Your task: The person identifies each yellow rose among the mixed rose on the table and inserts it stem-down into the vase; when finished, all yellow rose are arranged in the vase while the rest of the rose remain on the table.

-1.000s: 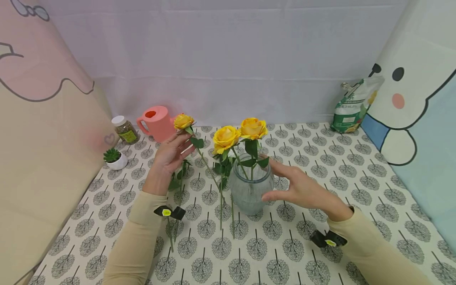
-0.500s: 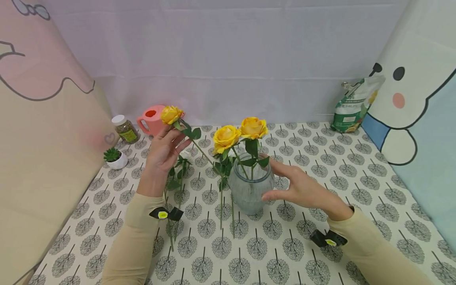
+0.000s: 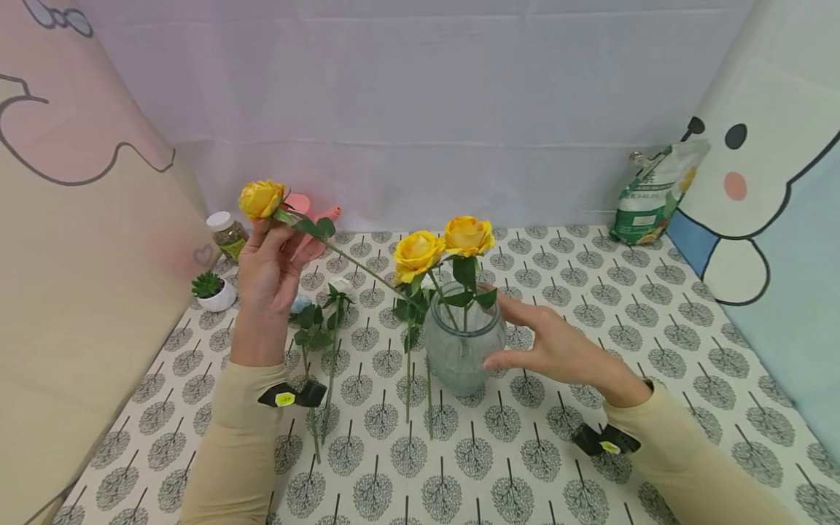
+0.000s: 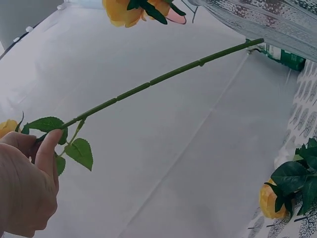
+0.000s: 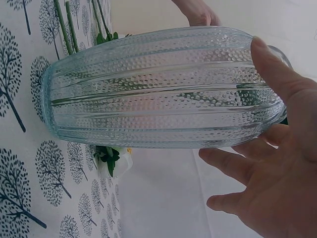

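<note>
The left hand [image 3: 262,273] pinches a yellow rose [image 3: 261,199] just under its bloom, fingers [image 4: 47,153] curled round the stem [image 4: 158,79], whose far end slants toward the glass vase [image 3: 462,350]. The right hand [image 3: 558,346] rests on the vase's side with fingers [image 5: 277,74] straight. Held so far from the tip, the stem could swing, miss the mouth, or tip the vase on the surface [image 3: 525,452]
</note>
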Tool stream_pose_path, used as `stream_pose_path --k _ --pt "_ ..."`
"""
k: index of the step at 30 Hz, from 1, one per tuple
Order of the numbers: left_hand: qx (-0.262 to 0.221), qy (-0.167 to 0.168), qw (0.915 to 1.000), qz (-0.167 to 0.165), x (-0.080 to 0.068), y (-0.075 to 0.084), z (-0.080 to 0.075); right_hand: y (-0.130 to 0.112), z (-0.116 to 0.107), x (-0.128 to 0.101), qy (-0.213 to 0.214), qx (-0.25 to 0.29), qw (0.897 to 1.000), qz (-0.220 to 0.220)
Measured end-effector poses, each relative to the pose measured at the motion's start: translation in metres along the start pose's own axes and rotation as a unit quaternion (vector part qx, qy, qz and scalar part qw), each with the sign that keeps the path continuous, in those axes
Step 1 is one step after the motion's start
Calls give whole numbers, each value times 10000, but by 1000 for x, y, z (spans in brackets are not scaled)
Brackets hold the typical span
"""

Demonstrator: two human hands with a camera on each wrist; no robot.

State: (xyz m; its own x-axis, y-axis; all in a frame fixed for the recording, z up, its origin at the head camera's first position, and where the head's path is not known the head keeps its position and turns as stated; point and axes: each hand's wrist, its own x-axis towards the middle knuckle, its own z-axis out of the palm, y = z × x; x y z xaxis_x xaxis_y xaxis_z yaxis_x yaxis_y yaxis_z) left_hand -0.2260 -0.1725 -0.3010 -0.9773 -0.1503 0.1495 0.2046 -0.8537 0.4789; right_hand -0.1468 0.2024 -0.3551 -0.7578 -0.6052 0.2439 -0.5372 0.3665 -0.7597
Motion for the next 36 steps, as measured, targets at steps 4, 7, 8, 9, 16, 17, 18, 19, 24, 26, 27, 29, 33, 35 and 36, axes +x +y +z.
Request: stream_pose_path --k 4,7,8,9,16,17,18,19,24,26,27,29,33,35,36 --pt "-278 -47 9991 327 -2 5 2 0 0 0 -13 11 10000 26" --pt "-567 -164 9970 502 -4 10 4 0 0 -1 -8 1 10000 22" --pt "-655 -190 9960 581 -5 11 5 0 0 -1 -8 4 10000 15" --pt "-718 -226 9950 658 -6 12 6 0 0 -1 -13 7 10000 22" --pt "-914 -332 9908 944 -12 17 13 0 0 -2 27 21 10000 64" --pt "-951 -322 9906 926 -13 18 14 0 0 -2 34 23 10000 61" --pt "-975 -293 9905 919 -13 18 15 0 0 -2 36 25 10000 60" --pt "-998 -271 9904 914 -14 19 16 0 0 -2 36 33 10000 50" --pt "-1153 -243 9889 904 -20 22 21 1 0 -2 16 70 10000 24" --pt "-1186 -271 9883 915 -21 23 22 2 0 -2 11 75 10000 -23" --pt "-1177 -295 9881 941 -22 23 23 3 0 -1 9 74 10000 -35" --pt "-1240 -367 9867 988 -24 24 24 3 1 -1 9 70 10000 -55" --pt "-1347 -593 9818 1200 -26 26 26 2 0 -1 10 53 10000 -21" --pt "-1400 -678 9795 1276 -27 27 27 1 0 -1 15 46 10000 3" --pt "-1429 -712 9787 1288 -28 27 28 0 -1 -1 17 43 10000 6"
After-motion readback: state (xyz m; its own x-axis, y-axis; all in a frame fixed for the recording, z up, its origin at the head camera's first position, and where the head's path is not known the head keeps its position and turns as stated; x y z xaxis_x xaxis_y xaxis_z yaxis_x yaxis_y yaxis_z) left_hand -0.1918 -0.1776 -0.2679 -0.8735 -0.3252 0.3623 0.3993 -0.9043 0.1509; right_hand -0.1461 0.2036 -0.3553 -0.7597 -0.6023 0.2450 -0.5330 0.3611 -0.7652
